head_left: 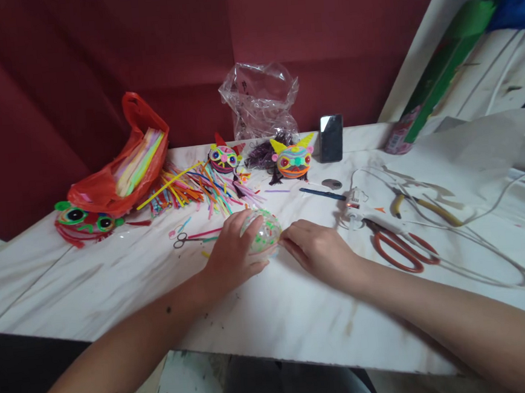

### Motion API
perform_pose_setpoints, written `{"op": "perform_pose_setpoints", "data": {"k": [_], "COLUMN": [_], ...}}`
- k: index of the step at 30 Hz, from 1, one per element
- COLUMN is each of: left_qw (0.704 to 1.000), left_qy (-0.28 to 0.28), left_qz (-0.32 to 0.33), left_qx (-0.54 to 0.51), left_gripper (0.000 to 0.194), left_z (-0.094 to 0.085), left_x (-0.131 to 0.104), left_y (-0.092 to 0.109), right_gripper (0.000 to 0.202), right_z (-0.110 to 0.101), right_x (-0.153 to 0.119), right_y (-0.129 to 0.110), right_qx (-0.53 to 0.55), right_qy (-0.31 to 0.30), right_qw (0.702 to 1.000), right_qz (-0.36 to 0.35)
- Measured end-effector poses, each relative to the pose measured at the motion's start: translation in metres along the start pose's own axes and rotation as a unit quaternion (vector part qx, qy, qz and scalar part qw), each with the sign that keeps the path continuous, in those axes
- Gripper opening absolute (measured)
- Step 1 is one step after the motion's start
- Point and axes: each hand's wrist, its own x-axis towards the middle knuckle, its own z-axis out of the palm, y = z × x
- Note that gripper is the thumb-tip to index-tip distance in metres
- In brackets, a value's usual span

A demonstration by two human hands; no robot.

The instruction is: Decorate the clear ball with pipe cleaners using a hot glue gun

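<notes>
My left hand (pixel 231 248) is wrapped round a pale, see-through ball (pixel 266 231) with green and red specks, held low over the marble-patterned table. My right hand (pixel 317 249) is closed in a pinch at the ball's right side. What its fingertips hold, if anything, is hidden. Just left of the ball lie small scissors (pixel 185 239) and a red strip (pixel 204 232). Beyond my hands sit two decorated beast heads, one with yellow horns (pixel 293 161) and one with red horns (pixel 223 157).
A red bag (pixel 103 191) of coloured strips and a green-eyed head (pixel 85 222) stand left, beside loose pipe cleaners (pixel 189 187). A phone (pixel 331 139) leans at the back. Right are a glue gun (pixel 358 207), orange-handled scissors (pixel 398 249), pliers (pixel 427 208) and looping cables.
</notes>
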Motion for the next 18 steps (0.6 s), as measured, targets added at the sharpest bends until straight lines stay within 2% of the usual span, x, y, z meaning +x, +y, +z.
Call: {"op": "perform_pose_setpoints", "data": {"k": [8,18], "left_qw": [1.0,0.999], "left_qy": [0.002,-0.005], "left_qz": [0.01,0.008], "left_qx": [-0.013,-0.035], "left_gripper": [0.085,0.084], "left_z": [-0.0022,-0.003], "left_x": [0.0003,-0.0003], "left_y": [-0.0018,-0.0034], "right_gripper": [0.021,0.022], "right_z": [-0.0001,-0.002], "right_x": [-0.0001,0.0002], "right_y": [0.0058,0.009], "right_qx": [0.03,0.045], "right_qy": [-0.021,-0.023], "right_qw": [0.998,0.998], "right_qz": [0.049,0.047]}}
